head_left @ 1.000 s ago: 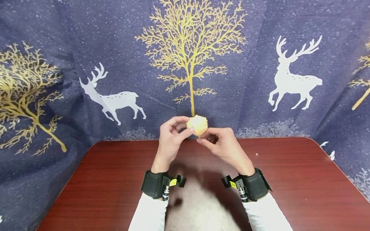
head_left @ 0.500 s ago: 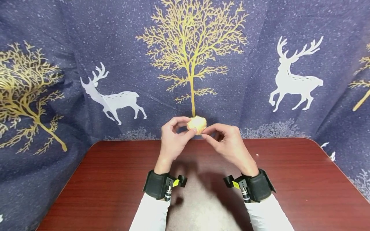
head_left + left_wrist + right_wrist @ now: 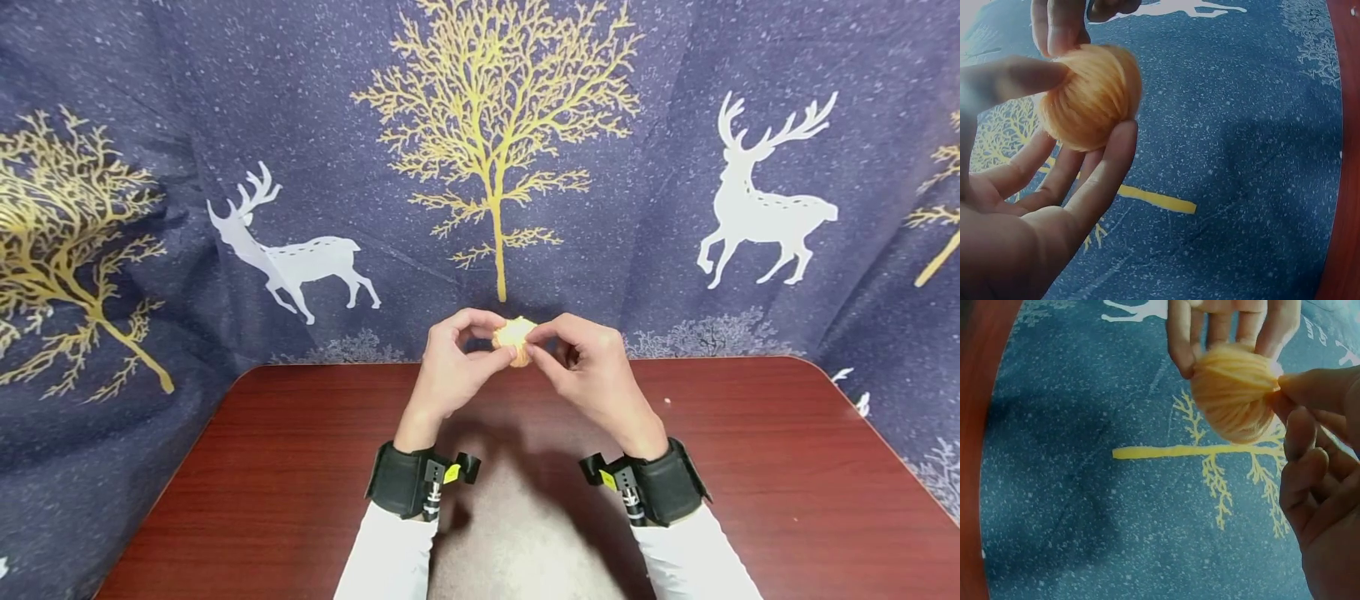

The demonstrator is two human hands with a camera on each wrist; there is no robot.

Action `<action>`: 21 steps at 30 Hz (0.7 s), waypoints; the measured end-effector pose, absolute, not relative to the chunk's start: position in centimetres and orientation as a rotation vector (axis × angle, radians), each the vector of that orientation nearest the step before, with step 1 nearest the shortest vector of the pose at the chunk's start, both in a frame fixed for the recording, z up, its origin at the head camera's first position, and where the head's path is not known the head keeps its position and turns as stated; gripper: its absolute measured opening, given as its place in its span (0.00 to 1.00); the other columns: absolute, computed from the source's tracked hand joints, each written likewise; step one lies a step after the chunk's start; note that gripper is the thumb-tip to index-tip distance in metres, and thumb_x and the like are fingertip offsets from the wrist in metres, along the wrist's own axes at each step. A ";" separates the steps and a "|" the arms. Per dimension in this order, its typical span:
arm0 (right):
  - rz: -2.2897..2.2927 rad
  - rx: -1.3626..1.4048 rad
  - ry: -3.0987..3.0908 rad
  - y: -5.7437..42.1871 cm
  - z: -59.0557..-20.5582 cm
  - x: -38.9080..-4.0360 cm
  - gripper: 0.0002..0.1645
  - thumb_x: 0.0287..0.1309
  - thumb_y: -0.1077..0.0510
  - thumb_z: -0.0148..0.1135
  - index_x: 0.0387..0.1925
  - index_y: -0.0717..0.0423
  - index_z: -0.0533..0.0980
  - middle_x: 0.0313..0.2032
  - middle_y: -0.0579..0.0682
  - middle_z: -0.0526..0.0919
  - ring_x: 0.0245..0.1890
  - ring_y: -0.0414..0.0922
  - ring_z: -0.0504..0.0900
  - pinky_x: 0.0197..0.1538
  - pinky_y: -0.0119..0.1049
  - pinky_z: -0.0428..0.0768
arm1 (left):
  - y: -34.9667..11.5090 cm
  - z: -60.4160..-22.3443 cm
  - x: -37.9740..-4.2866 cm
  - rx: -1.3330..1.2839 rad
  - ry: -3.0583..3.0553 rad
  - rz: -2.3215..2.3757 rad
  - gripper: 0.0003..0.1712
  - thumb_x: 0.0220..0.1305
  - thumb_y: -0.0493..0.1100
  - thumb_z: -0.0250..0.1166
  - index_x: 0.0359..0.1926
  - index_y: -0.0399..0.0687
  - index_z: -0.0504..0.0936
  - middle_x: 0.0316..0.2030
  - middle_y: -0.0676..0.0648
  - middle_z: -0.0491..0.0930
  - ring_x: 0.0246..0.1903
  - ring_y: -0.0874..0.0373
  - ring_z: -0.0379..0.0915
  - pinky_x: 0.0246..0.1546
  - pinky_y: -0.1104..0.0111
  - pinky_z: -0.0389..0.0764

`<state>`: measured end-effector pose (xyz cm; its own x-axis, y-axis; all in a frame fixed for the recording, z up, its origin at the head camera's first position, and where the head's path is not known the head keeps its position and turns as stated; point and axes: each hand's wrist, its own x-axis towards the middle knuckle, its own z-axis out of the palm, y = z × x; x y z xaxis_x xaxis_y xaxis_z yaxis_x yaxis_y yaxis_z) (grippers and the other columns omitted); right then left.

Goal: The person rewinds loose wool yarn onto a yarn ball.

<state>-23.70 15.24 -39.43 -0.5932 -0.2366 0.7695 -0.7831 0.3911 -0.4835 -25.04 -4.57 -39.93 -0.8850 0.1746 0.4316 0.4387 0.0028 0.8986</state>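
Observation:
A small ball of yellow-orange yarn (image 3: pixel 513 335) is held up above the far edge of the table. My left hand (image 3: pixel 457 367) grips it between thumb and fingers; in the left wrist view the wound strands of the yarn ball (image 3: pixel 1094 100) show, with the thumb on one side and fingertips below. My right hand (image 3: pixel 588 371) pinches with thumb and index finger at the ball's right side. In the right wrist view, those fingertips meet right at the side of the yarn ball (image 3: pixel 1235 394), where strands gather; its other fingers are curled in.
The dark red table (image 3: pixel 300 442) ends just below the hands. Behind it hangs a blue cloth (image 3: pixel 420 250) printed with gold trees and white deer. A tiny white speck (image 3: pixel 667 401) lies on the table at right. Each wrist wears a black camera band (image 3: pixel 405 479).
The yarn ball has dipped slightly and turned. My right hand has moved a little right and up, and its pinching fingertips are now against the ball's side rather than below it.

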 end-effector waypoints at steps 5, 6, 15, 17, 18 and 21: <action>1.407 0.660 -2.150 14.5 -39.6 -23.7 0.08 0.56 0.66 0.73 0.39 0.59 0.84 0.32 0.48 0.87 0.26 0.40 0.83 0.30 0.27 0.82 | -4.1 -40.4 -25.2 -0.683 -2.074 -1.685 0.24 0.50 0.29 0.76 0.50 0.36 0.80 0.45 0.41 0.78 0.45 0.52 0.77 0.44 0.63 0.87; 1.505 0.610 -2.171 14.4 -39.6 -23.8 0.09 0.58 0.65 0.73 0.40 0.60 0.83 0.33 0.50 0.87 0.29 0.43 0.85 0.32 0.29 0.84 | -4.0 -40.5 -25.3 -0.689 -2.078 -1.599 0.25 0.50 0.29 0.76 0.51 0.36 0.80 0.45 0.42 0.78 0.46 0.53 0.77 0.44 0.64 0.86; 2.102 0.354 -2.277 15.5 -39.8 -25.0 0.31 0.64 0.59 0.68 0.65 0.62 0.69 0.44 0.60 0.83 0.40 0.51 0.87 0.47 0.37 0.86 | -3.7 -40.7 -25.5 -0.888 -2.055 -1.323 0.28 0.48 0.30 0.76 0.53 0.37 0.81 0.47 0.44 0.77 0.48 0.52 0.75 0.51 0.61 0.83; 2.112 0.369 -2.324 16.0 -40.1 -25.3 0.32 0.63 0.60 0.70 0.66 0.59 0.70 0.43 0.60 0.83 0.41 0.50 0.87 0.47 0.38 0.86 | -3.8 -40.7 -25.5 -0.930 -2.056 -1.415 0.28 0.50 0.29 0.75 0.55 0.37 0.80 0.48 0.42 0.76 0.48 0.50 0.75 0.51 0.60 0.84; 2.111 0.392 -2.346 16.2 -40.3 -25.5 0.32 0.62 0.61 0.70 0.66 0.60 0.70 0.43 0.61 0.83 0.41 0.49 0.87 0.48 0.39 0.86 | -3.9 -40.7 -25.5 -0.936 -2.067 -1.469 0.28 0.52 0.29 0.74 0.55 0.36 0.80 0.48 0.40 0.76 0.48 0.48 0.76 0.50 0.59 0.84; 2.064 0.442 -2.439 16.9 -41.2 -26.1 0.30 0.60 0.63 0.72 0.62 0.63 0.73 0.44 0.61 0.83 0.43 0.48 0.86 0.49 0.41 0.86 | -4.0 -41.1 -25.6 -0.889 -2.186 -1.584 0.29 0.54 0.28 0.73 0.58 0.34 0.78 0.49 0.36 0.73 0.49 0.45 0.76 0.50 0.61 0.85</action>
<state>-26.08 16.86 -41.20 -0.9591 -0.2602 0.1118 -0.1533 0.1450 -0.9775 -25.62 -3.96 -41.12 -0.7642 0.3059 0.5679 0.6349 0.2016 0.7458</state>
